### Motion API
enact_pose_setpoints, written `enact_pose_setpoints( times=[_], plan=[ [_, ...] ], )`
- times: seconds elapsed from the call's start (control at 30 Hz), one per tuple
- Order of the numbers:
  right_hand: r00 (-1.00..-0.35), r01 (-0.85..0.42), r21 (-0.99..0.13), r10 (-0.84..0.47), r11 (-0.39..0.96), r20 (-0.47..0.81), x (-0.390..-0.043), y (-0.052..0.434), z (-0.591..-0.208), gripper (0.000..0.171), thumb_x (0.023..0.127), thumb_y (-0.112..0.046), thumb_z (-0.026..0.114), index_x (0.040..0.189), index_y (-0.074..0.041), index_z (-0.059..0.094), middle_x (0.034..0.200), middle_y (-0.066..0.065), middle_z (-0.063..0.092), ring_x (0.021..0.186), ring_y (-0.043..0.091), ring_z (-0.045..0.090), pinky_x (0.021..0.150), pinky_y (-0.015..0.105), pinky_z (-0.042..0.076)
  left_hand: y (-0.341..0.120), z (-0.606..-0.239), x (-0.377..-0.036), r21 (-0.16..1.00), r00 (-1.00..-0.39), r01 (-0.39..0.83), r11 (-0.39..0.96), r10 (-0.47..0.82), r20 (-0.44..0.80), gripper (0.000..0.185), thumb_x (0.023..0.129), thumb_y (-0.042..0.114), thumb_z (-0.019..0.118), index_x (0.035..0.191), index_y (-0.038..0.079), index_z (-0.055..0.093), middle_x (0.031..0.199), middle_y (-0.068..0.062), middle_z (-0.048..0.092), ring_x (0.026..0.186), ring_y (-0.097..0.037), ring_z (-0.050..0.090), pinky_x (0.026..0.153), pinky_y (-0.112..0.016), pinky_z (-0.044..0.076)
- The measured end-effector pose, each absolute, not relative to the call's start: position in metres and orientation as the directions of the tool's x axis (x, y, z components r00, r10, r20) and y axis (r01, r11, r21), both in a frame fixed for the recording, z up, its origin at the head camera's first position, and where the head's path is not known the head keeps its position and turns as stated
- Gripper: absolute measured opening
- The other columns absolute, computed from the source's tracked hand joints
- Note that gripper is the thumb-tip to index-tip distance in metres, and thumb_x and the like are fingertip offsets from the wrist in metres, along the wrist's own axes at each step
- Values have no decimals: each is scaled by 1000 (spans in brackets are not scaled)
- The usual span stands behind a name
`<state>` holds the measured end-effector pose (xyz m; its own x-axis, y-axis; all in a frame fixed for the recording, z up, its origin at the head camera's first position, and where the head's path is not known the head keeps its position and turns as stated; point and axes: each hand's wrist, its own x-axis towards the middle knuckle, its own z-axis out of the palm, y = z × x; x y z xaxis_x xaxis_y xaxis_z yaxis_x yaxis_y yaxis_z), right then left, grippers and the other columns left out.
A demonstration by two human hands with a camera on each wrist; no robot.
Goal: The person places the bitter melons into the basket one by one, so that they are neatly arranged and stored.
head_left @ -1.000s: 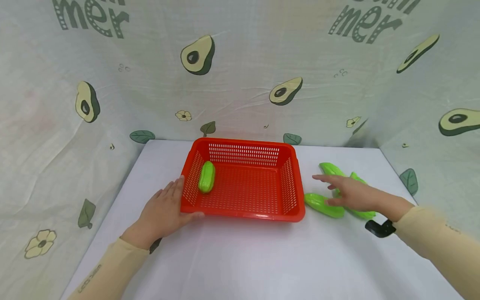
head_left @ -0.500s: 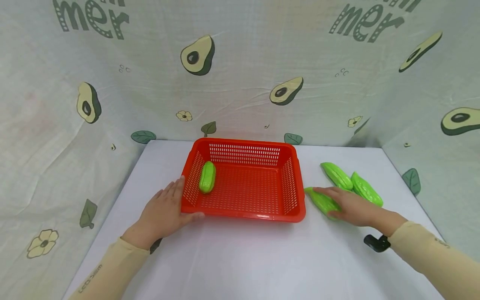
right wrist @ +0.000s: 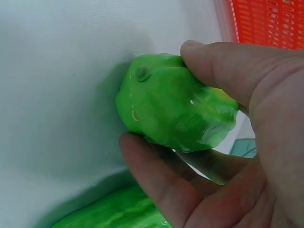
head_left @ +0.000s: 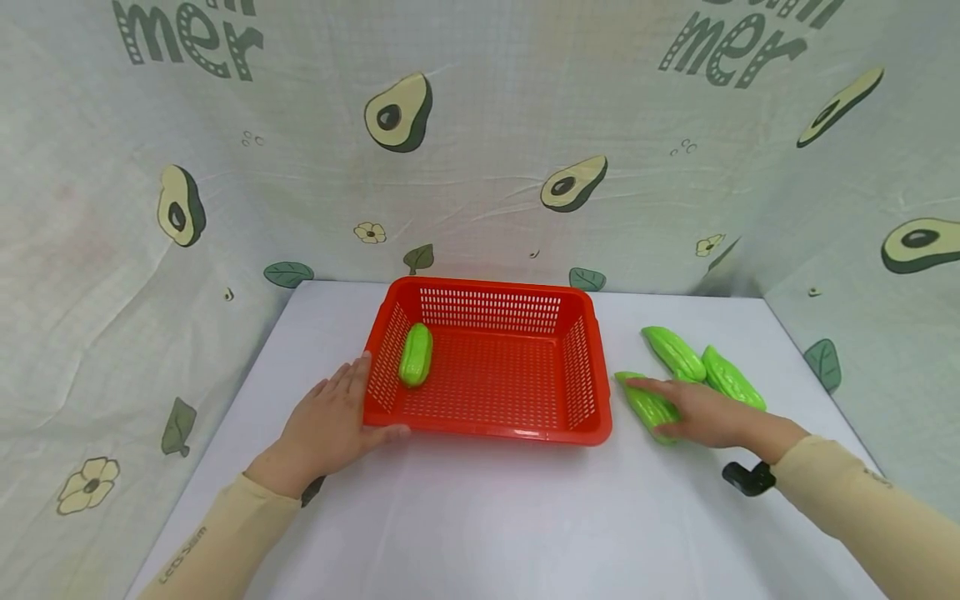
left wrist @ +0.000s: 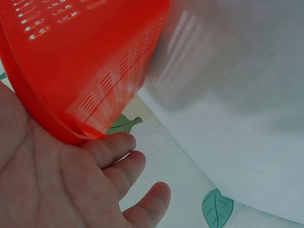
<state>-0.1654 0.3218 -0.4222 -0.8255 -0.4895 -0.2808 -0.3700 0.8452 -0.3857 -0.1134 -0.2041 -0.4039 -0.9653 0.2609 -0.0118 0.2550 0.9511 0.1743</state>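
Note:
My right hand (head_left: 708, 412) grips a light-green ridged bitter melon (head_left: 648, 406) on the table, just right of the red basket. In the right wrist view, thumb and fingers (right wrist: 156, 178) lie on opposite sides of the bitter melon (right wrist: 164, 104), whose stem end faces the camera. Flat against the basket's left front corner rests my left hand (head_left: 322, 429), its fingers straight. The left wrist view has those fingertips (left wrist: 154, 202) beside the basket rim (left wrist: 42, 116). Inside the red basket (head_left: 487, 431), another bitter melon (head_left: 416, 356) lies along the left wall.
Two more bitter melons lie behind the right hand, one farther back (head_left: 672, 352) and one to the right (head_left: 733, 379). The white table (head_left: 480, 517) meets a cloth backdrop (head_left: 480, 125) printed with avocados and leaves at its back and sides.
My right hand has come down onto the nearest bitter melon and closed round it. That bitter melon has turned and shifted slightly right, away from the basket. The left hand stays put.

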Motion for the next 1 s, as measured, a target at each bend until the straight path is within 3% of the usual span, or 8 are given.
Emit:
enact_pose_setpoints(
  times=[0.17,0.37,0.47,0.73,0.83,1.0],
  plan=[
    [-822,-374,-388,-494,843,-282,-165,321,-420,78,87,-19,79,154,-22,40,147,7,51,124,31,52,94,49,51,-204,-404,-113,175,-964,260,950,266,-7,120,79,77,61,153,-8,21,151,-29,37,136,-49,37,107,-62,35],
    [-839,-385,-383,-491,840,-233,-162,322,-417,79,86,-18,79,154,-24,40,150,6,48,128,32,49,94,51,50,-204,-405,-114,177,-964,261,949,267,-10,121,79,79,60,154,-7,20,152,-28,37,137,-49,36,108,-62,34],
    [-855,-383,-380,-479,842,-199,-162,325,-412,81,86,-18,80,155,-28,39,150,9,47,132,36,44,100,62,42,-205,-405,-115,177,-963,262,949,268,-9,122,78,81,56,154,-7,20,152,-28,36,137,-49,36,108,-62,34],
    [-880,-368,-364,-447,856,-159,-163,334,-395,84,83,-19,83,154,-29,39,143,20,50,124,40,49,104,71,28,-205,-405,-114,195,-964,262,945,268,-1,122,78,80,57,154,-8,20,152,-29,36,137,-49,36,108,-61,34],
    [-890,-344,-358,-423,868,-169,-163,336,-387,84,84,-22,82,155,-28,37,143,23,48,125,48,45,100,70,36,-206,-405,-113,197,-964,261,945,266,1,122,78,81,57,154,-8,20,152,-29,37,136,-49,37,108,-61,34],
    [-899,-336,-352,-409,874,-157,-166,340,-369,83,87,-26,80,156,-25,35,138,23,50,121,45,47,90,63,49,-206,-406,-113,192,-964,262,946,266,2,122,78,81,56,154,-8,20,151,-29,37,136,-49,37,108,-61,35]
  ],
)
